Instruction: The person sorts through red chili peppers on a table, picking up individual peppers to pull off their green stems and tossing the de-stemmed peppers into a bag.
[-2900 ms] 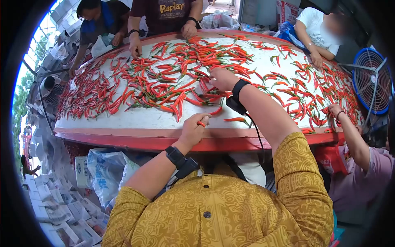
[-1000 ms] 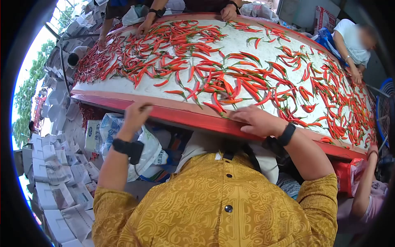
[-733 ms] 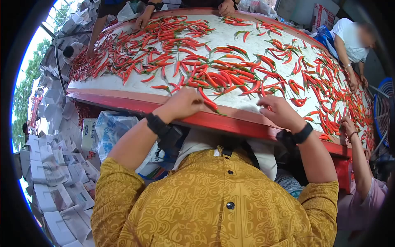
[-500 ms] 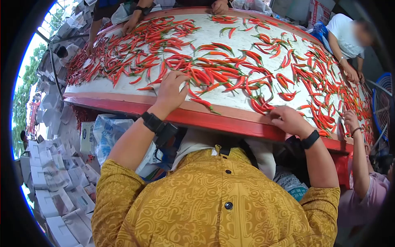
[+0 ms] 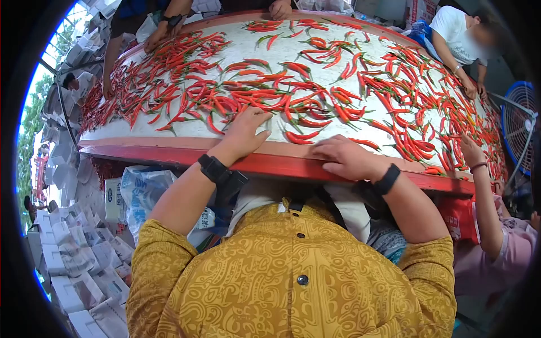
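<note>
Red chili peppers with green stems [image 5: 217,101] lie scattered over a white table top [image 5: 191,125] with a pink and red rim [image 5: 186,147]. My left hand [image 5: 246,134] rests at the near edge beside the middle peppers, fingers pointing away and thumb spread, with nothing visible in it. Just to the right, my right hand [image 5: 341,156] lies over the rim, its fingers reaching left and spread from the thumb. Two curved peppers [image 5: 301,137] lie between the hands.
Co-workers' hands reach over the far edge [image 5: 280,8], the far left [image 5: 160,36] and the right side [image 5: 472,151]. A person in white [image 5: 451,34] leans in at the upper right. A blue-rimmed fan [image 5: 518,127] stands right; white boxes [image 5: 84,262] are stacked left.
My right hand has moved left along the rim, closer to my left hand. Peppers near my hands lie in a changed arrangement. The whole view has shifted slightly.
</note>
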Motion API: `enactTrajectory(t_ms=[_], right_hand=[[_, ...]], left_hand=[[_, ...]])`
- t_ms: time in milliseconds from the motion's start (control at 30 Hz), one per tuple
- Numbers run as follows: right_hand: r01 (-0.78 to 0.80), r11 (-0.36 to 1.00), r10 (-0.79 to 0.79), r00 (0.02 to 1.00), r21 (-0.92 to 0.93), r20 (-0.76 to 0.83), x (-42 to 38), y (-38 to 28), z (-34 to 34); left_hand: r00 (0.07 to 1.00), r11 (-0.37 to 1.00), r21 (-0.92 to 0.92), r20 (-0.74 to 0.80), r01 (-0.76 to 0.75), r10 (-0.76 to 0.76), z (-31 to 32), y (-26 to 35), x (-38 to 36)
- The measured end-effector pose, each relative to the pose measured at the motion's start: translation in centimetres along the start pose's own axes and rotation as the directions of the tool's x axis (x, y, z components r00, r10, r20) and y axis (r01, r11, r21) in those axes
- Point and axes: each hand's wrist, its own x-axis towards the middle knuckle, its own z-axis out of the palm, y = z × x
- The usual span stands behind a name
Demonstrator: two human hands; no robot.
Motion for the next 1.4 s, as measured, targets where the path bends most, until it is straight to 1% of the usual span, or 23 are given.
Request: enactTrajectory(t_ms=[100, 167, 233, 300, 367, 433, 533, 633, 700, 767, 867, 900, 933, 967, 1000, 1033, 1100, 1133, 1167, 1200, 1233, 1333, 1400], right_hand=[[0.0, 0.998, -0.008, 0.993, -0.063, -0.115, -0.7, 1.0, -0.3], [-0.121, 0.976, 0.093, 0.983, -0.18, -0.159, -1.8, 1.5, -1.5], [-0.155, 0.984, 0.13, 0.963, -0.091, -0.235, -3.6, 2.3, -2.7], [-0.303, 0.953, 0.294, 0.941, -0.027, -0.167, -5.1, 2.4, -4.4], [-0.285, 0.957, 0.27, 0.942, -0.047, -0.198, -6.5, 3.2, -4.6], [-0.267, 0.961, 0.245, 0.944, -0.073, -0.22, -7.7, 3.6, -4.2], [-0.23, 0.969, 0.241, 0.959, 0.091, -0.148, -9.5, 2.8, -3.5], [-0.155, 0.986, 0.164, 0.967, 0.061, -0.196, -11.9, 3.5, -3.0], [-0.171, 0.985, 0.174, 0.959, 0.032, -0.224, -14.0, 3.8, -3.4], [-0.196, 0.966, 0.244, 0.911, 0.17, -0.332, -16.3, 4.8, -3.7], [-0.223, 0.956, 0.28, 0.887, 0.192, -0.366, -18.9, 6.9, -3.9], [-0.243, 0.952, 0.297, 0.885, 0.189, -0.359, -19.5, 7.7, -4.1], [-0.338, 0.912, 0.384, 0.902, 0.231, -0.197, -20.0, 8.1, -4.8], [-0.336, 0.912, 0.383, 0.903, 0.237, -0.194, -20.2, 8.9, -5.0], [-0.333, 0.942, 0.334, 0.912, 0.045, -0.24, -20.4, 10.0, -5.1], [-0.328, 0.933, 0.279, 0.919, -0.148, -0.28, -20.6, 11.1, -5.0], [-0.275, 0.953, 0.215, 0.908, -0.125, -0.359, -21.0, 12.5, -5.2], [-0.248, 0.962, 0.184, 0.902, -0.117, -0.391, -21.1, 12.3, -5.9], [-0.218, 0.97, 0.154, 0.894, -0.109, -0.421, -21.4, 12.1, -6.5], [-0.212, 0.976, 0.171, 0.889, -0.051, -0.424, -21.9, 12.1, -6.8], [-0.212, 0.976, 0.171, 0.888, -0.049, -0.426, -22.5, 12.0, -7.1], [-0.357, 0.934, 0.346, 0.887, 0.019, -0.305, -24.9, 11.5, -7.5], [-0.366, 0.93, 0.352, 0.912, -0.034, -0.21, -26.2, 12.5, -7.7]], left_hand=[[0.999, 0.995, -0.095, -0.033, 0.024, -0.027, 1.5, 3.6, 1.4], [0.998, 0.985, -0.166, 0.05, 0.041, -0.033, 1.9, 6.3, 2.0], [0.966, 0.984, -0.175, 0.253, -0.014, 0.059, 3.2, 7.2, 2.1], [0.982, 0.978, -0.196, 0.159, -0.07, 0.103, 4.5, 7.3, 2.8], [0.992, 0.988, -0.151, -0.118, 0.03, -0.048, 4.7, 7.6, 5.0], [0.975, 0.993, -0.05, -0.19, 0.106, -0.114, 4.1, 6.4, 8.2], [0.973, 0.962, 0.179, -0.139, 0.208, -0.184, 4.8, 3.4, 12.1], [0.952, 0.831, 0.483, -0.02, 0.277, -0.305, 6.3, 1.7, 13.7], [0.941, 0.821, 0.479, -0.037, 0.312, -0.336, 6.8, 1.4, 14.5], [0.928, 0.809, 0.475, -0.046, 0.346, -0.37, 7.2, 1.4, 14.9], [0.929, 0.873, 0.376, -0.317, 0.309, -0.192, 5.8, 3.8, 15.0], [0.929, 0.871, 0.379, -0.312, 0.313, -0.199, 5.7, 3.7, 15.2], [0.913, 0.937, 0.253, -0.387, 0.24, -0.129, 5.2, 3.2, 15.6], [0.882, 0.981, 0.129, -0.465, 0.146, -0.07, 5.0, 2.8, 15.8], [0.838, 0.874, -0.386, -0.335, 0.295, -0.431, 4.9, 3.5, 15.8], [0.841, 0.876, -0.382, -0.331, 0.295, -0.427, 4.8, 3.8, 15.5], [0.876, 0.652, -0.654, 0.032, 0.383, -0.482, 4.6, 4.8, 14.0], [0.835, 0.688, -0.531, 0.069, 0.494, -0.546, 4.9, 6.8, 13.7], [0.834, 0.69, -0.528, 0.068, 0.495, -0.547, 5.7, 8.1, 13.0], [0.904, 0.872, -0.25, 0.026, 0.42, -0.427, 6.5, 9.3, 12.2], [0.956, 0.956, 0.052, 0.029, 0.289, -0.291, 7.2, 10.2, 11.7], [0.983, 0.961, 0.215, 0.013, 0.174, -0.18, 9.9, 9.5, 10.3], [0.969, 0.938, 0.258, 0.017, 0.233, -0.245, 10.3, 8.7, 11.5]])
